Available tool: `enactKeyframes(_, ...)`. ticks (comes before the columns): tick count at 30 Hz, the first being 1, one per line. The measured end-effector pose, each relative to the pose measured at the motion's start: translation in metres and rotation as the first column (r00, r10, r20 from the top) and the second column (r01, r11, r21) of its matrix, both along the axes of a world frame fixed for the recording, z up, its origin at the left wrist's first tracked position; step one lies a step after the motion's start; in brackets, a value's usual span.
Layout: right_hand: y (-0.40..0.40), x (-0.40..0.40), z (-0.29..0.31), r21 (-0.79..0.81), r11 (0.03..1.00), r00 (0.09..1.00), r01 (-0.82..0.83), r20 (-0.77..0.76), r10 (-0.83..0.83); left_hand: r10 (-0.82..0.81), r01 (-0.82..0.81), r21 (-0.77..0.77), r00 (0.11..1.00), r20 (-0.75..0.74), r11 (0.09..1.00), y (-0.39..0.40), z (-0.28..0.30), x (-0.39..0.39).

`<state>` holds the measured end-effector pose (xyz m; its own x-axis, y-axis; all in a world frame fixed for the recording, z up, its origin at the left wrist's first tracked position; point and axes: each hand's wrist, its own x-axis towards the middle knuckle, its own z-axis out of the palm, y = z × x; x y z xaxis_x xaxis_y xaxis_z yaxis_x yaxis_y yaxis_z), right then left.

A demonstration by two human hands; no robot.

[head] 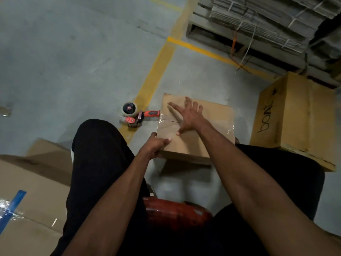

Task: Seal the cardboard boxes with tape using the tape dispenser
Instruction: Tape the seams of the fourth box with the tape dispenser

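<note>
A small cardboard box (214, 115) sits on the concrete floor between my knees, with clear tape running across its top seam. My right hand (188, 115) lies flat on the box top, fingers spread and straight, pressing on the tape. My left hand (156, 145) grips the box's near left corner, thumb on top and fingers curled over the edge. The red-handled tape dispenser (135, 115) lies on the floor just left of the box, untouched.
A taller cardboard box (295, 119) with black handwriting stands to the right. Flattened boxes (33, 182) with blue tape lie at the lower left. A pallet of bundled cardboard (267, 24) fills the upper right. Yellow lines (156, 71) mark the floor. A red stool (175, 213) is under me.
</note>
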<state>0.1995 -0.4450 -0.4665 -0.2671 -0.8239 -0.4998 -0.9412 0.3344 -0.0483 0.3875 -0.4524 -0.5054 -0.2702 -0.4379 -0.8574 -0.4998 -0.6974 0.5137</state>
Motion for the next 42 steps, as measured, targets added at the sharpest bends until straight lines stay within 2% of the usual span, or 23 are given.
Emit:
enactKeyframes(5, -0.040, -0.031, -0.010, 0.149, 0.988, 0.999, 0.033, -0.037, -0.028, 0.112, -0.117, -0.152, 0.993, -0.037, 0.982, -0.018, -0.021, -0.005)
enactKeyframes(7, -0.042, -0.045, -0.011, 0.137, 0.986, 0.996, 0.093, -0.009, -0.093, 0.159, -0.161, -0.280, 0.987, -0.029, 0.946, -0.024, -0.029, -0.006)
enactKeyframes(9, -0.040, -0.058, -0.012, 0.076, 0.984, 0.987, 0.158, 0.012, -0.160, 0.233, -0.259, -0.372, 0.966, -0.113, 0.892, -0.030, -0.028, -0.007)
enactKeyframes(12, -0.024, -0.068, -0.015, 0.014, 0.972, 0.972, 0.233, 0.015, -0.233, 0.354, -0.442, -0.308, 0.885, -0.301, 0.842, -0.042, -0.026, -0.012)
enactKeyframes(14, -0.006, -0.067, -0.018, -0.025, 0.955, 0.955, 0.297, 0.017, -0.296, 0.386, -0.490, -0.234, 0.842, -0.378, 0.840, -0.046, -0.027, -0.016)
enactKeyframes(17, 0.025, -0.056, -0.021, -0.041, 0.907, 0.908, 0.419, 0.038, -0.418, 0.303, -0.420, -0.264, 0.870, -0.389, 0.868, -0.042, -0.029, -0.023)
enactKeyframes(20, 0.049, -0.037, -0.022, -0.044, 0.850, 0.851, 0.524, 0.030, -0.524, 0.134, -0.267, -0.434, 0.940, -0.313, 0.860, -0.031, -0.024, -0.026)
enactKeyframes(24, 0.075, -0.014, -0.025, -0.066, 0.795, 0.798, 0.603, 0.035, -0.602, 0.051, -0.054, -0.601, 0.998, -0.023, 0.797, -0.015, -0.023, -0.028)
enactKeyframes(25, 0.082, -0.010, -0.026, -0.063, 0.781, 0.784, 0.621, 0.050, -0.619, 0.031, -0.024, -0.603, 1.000, 0.001, 0.798, -0.010, -0.023, -0.026)
enactKeyframes(30, 0.123, 0.009, -0.024, -0.052, 0.732, 0.733, 0.679, 0.095, -0.673, -0.131, 0.073, -0.564, 0.989, -0.063, 0.822, -0.001, -0.039, -0.007)
enactKeyframes(35, 0.153, 0.018, -0.024, -0.086, 0.715, 0.721, 0.693, 0.087, -0.688, -0.351, 0.337, -0.587, 0.931, 0.095, 0.736, 0.015, -0.020, -0.001)
enactKeyframes(39, 0.158, 0.023, -0.028, -0.094, 0.675, 0.682, 0.731, 0.114, -0.722, -0.392, 0.408, -0.601, 0.905, 0.167, 0.687, 0.023, -0.010, -0.003)
enactKeyframes(42, 0.152, 0.035, -0.037, -0.137, 0.660, 0.674, 0.738, 0.112, -0.730, -0.361, 0.362, -0.587, 0.924, 0.126, 0.724, 0.023, -0.012, 0.001)
